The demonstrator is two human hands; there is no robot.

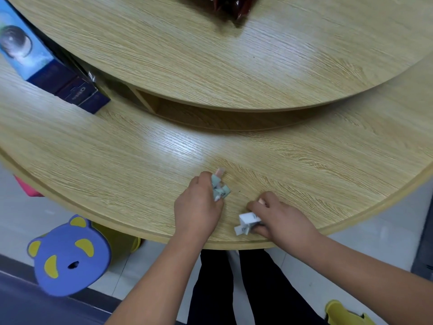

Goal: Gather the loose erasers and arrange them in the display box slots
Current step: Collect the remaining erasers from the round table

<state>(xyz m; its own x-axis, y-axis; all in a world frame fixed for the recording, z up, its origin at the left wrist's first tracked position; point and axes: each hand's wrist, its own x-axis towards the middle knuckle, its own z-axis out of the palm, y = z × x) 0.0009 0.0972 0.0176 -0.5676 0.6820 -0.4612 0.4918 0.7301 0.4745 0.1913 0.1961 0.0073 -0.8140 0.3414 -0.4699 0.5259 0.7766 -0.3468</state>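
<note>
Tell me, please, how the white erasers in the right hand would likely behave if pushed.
The white erasers look blocky and flat-faced, so they would probably slide rather than roll. At least two sit in the right hand, suggesting they are light. The table looks glossy, so they may skid.

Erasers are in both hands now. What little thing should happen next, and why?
Probably lift both handfuls off the table and look for the display box: the left hand grips greenish erasers, the right hand grips white erasers, and no box shows here.

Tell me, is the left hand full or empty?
Full: the left hand grips several greenish erasers, their ends sticking out past its fingers.
</note>
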